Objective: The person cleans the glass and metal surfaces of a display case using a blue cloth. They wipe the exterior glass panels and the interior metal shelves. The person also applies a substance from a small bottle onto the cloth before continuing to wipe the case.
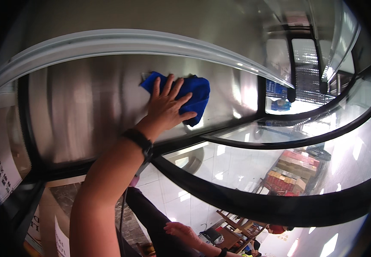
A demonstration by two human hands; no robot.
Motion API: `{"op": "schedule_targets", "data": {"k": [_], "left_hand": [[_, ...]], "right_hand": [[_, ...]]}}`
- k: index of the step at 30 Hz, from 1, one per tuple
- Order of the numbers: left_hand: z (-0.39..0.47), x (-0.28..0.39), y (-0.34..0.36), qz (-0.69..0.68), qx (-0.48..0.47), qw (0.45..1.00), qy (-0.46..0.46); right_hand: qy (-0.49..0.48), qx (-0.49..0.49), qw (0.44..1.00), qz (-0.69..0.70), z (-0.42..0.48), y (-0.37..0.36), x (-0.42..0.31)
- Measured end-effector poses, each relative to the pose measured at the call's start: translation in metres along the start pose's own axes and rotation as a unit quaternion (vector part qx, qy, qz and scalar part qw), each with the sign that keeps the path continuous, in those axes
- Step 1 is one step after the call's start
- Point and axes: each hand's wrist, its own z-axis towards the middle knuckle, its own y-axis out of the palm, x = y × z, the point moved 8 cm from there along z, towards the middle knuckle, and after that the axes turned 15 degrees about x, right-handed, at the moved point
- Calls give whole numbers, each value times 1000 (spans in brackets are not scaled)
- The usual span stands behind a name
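My left hand (169, 102) lies with its fingers spread on a blue cloth (195, 93), pressing it flat against a brushed stainless-steel panel (86, 106) of a glass display case. A black band (137, 139) circles my left wrist. My right hand (182, 233) hangs low, beside my dark-trousered leg (150, 208), well apart from the case. Its fingers are loosely bent and nothing shows in them. A second black band (223, 252) is on the right wrist. The underside of the cloth is hidden.
A pale shelf edge (134, 41) arches across just above my left hand. Black-framed curved glass (259, 167) borders the case at right. Through the glass stand stacked boxes (288, 173). Wooden chairs (237, 225) are beyond the case, with another person (256, 247) partly in view.
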Motion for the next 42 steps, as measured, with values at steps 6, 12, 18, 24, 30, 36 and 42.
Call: {"op": "schedule_targets", "data": {"k": [6,12,18,24,30,36,42], "left_hand": [[53,49,75,-72,-154,985,-7],[45,67,104,50,-108,980,160],[-6,81,102,36,-171,952,251],[-25,47,40,-8,-160,961,225],[-52,5,-28,-1,-155,976,151],[-85,-38,-95,31,-114,990,77],[-116,-82,-152,127,-81,989,0]], "right_hand": [[-51,92,991,-82,-33,7,-25],[-117,100,985,-84,-23,-3,-14],[7,53,999,9,-12,18,5],[-10,33,999,0,-20,44,-15],[-43,23,998,-32,-20,62,-27],[-59,-1,998,-7,-23,81,-35],[-61,-18,998,-16,-28,92,-44]]}}
